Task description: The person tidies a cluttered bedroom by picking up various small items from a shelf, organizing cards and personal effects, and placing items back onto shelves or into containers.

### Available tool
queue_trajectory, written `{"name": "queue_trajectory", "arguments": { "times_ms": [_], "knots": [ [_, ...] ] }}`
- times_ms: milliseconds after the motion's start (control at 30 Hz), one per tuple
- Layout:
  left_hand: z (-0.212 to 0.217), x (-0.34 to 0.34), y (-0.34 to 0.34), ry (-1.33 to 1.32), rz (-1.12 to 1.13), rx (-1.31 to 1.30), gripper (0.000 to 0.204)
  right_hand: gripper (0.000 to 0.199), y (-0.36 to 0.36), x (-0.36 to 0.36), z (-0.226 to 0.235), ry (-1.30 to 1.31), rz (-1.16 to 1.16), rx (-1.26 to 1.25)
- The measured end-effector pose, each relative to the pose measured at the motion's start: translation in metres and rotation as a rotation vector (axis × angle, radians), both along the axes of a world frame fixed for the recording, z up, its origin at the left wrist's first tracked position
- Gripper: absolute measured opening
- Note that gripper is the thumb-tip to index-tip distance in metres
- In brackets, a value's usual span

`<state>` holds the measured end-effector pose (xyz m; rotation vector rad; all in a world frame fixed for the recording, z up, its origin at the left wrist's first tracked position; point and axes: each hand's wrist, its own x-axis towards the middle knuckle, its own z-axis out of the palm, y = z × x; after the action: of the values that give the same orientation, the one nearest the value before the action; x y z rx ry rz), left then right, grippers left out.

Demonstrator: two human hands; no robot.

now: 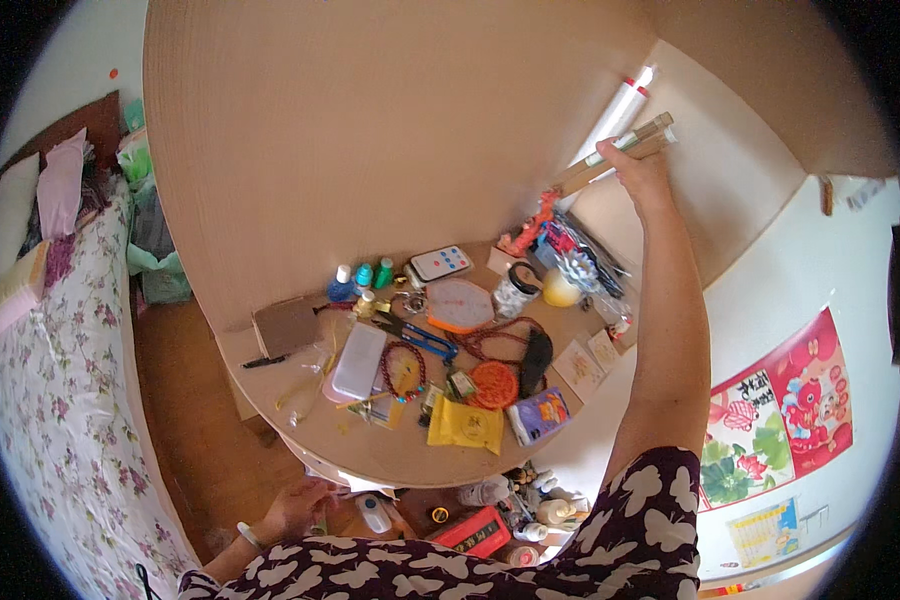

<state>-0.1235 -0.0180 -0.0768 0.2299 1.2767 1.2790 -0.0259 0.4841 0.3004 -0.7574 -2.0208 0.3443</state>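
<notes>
My right hand [638,172] is raised at the far right of the shelf. Its fingers are closed round a long, narrow tan bundle, perhaps a folded fan [655,128]. Behind that leans a white roll with red bands [615,112]. Just below are a red-orange figurine [535,222] and a yellow pot with a pale succulent-like plant [562,285]. At the lower left, below the shelf's front edge, my left hand [292,507] has loosely bent fingers set apart, with nothing visible in them. A white computer mouse [374,513] is nearest to it.
The rounded shelf [315,440] carries blue-handled scissors [420,336], a bead bracelet [403,372], a yellow packet [465,426], a white remote [440,263] and several small bottles. Below lies a red box [478,533] among bottles. A flowered bed [65,400] stands at left.
</notes>
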Motion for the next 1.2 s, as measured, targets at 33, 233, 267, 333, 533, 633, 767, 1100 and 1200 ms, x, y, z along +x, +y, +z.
{"name": "queue_trajectory", "arguments": {
  "times_ms": [33, 233, 267, 333, 533, 633, 767, 1100, 1200],
  "knots": [
    [-0.002, -0.007, -0.002, 0.0, 0.015, -0.002, 0.024, 0.044, 0.002, -0.01, -0.003, -0.001, 0.033, 0.004],
    [-0.022, -0.025, -0.01, 0.023, 0.012, -0.054, 0.025, 0.033, 0.017, -0.035, -0.019, -0.272, 0.008, -0.136],
    [-0.021, -0.024, -0.008, 0.036, -0.006, -0.066, 0.025, 0.032, 0.011, -0.037, -0.023, -0.244, 0.02, -0.225],
    [-0.026, -0.023, -0.005, 0.048, -0.046, -0.077, 0.026, 0.031, 0.006, -0.045, -0.03, -0.252, 0.043, -0.228],
    [-0.029, -0.023, 0.005, 0.488, -0.184, 0.125, 0.027, 0.032, 0.025, -0.048, -0.054, -0.332, -0.079, -0.332],
    [-0.044, -0.024, 0.005, 0.75, -0.194, 0.232, 0.022, 0.031, 0.039, -0.047, -0.067, -0.357, -0.101, -0.414],
    [-0.052, -0.032, -0.001, 1.465, -0.496, 0.281, 0.019, 0.028, 0.029, -0.05, -0.071, -0.234, -0.011, -0.467],
    [-0.148, -0.03, -0.006, 0.972, -0.795, -0.116, 0.024, 0.044, 0.008, -0.045, -0.06, 0.085, -0.215, 0.261],
    [-0.112, -0.023, -0.003, 0.854, -0.529, -0.01, 0.02, 0.047, 0.016, -0.032, -0.059, -0.001, -0.215, 0.267]
  ]
}}
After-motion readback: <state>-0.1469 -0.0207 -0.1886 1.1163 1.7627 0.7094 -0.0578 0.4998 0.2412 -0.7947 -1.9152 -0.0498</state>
